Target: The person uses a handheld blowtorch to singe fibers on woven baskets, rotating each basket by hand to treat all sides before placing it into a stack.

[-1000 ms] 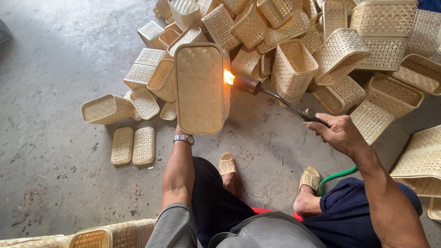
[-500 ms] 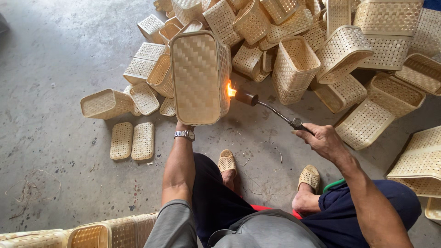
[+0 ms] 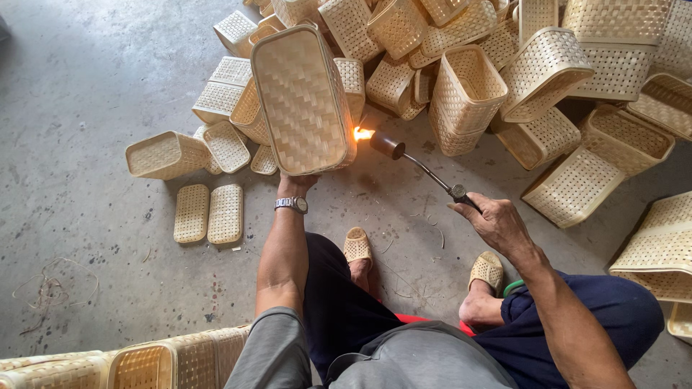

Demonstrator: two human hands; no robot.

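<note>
My left hand (image 3: 297, 181) holds up a rectangular woven bamboo basket (image 3: 301, 99) from below, its flat woven bottom turned toward me. A silver wristwatch (image 3: 292, 204) sits on that wrist. My right hand (image 3: 494, 220) grips the handle of a gas torch (image 3: 418, 166). Its dark nozzle points left, and a small orange flame (image 3: 362, 133) burns right at the basket's lower right edge. A green hose (image 3: 513, 287) shows by my right knee.
A big pile of woven baskets (image 3: 533, 72) fills the top and right. Two flat woven lids (image 3: 209, 213) lie on the concrete floor (image 3: 86, 86) at left. More baskets (image 3: 144, 364) stand at the bottom left. My sandalled feet (image 3: 357, 245) rest below the torch.
The basket has tilted and turned in my left hand. The torch dropped from the basket's upper right side to its lower right edge, flame still lit.
</note>
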